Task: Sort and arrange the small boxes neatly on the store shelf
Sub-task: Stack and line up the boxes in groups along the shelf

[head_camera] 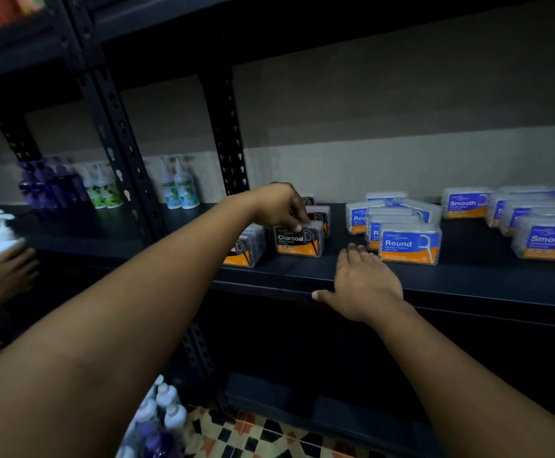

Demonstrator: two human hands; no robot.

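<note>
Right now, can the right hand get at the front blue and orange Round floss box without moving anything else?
Probably yes. The right hand lies flat on the black shelf edge, beside the front blue and orange Round floss box, with nothing between them.

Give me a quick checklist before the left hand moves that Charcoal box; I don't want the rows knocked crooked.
1. Left hand has fingers on the front Charcoal box: ok.
2. Grip secure: cannot tell.
3. Right hand flat on the shelf edge, away from that box: ok.
4. Neighbouring Charcoal box square to the shelf edge: not ok, angled.
5. Round boxes lined up: not ok.
6. Gap towards Round boxes free: ok.
</note>
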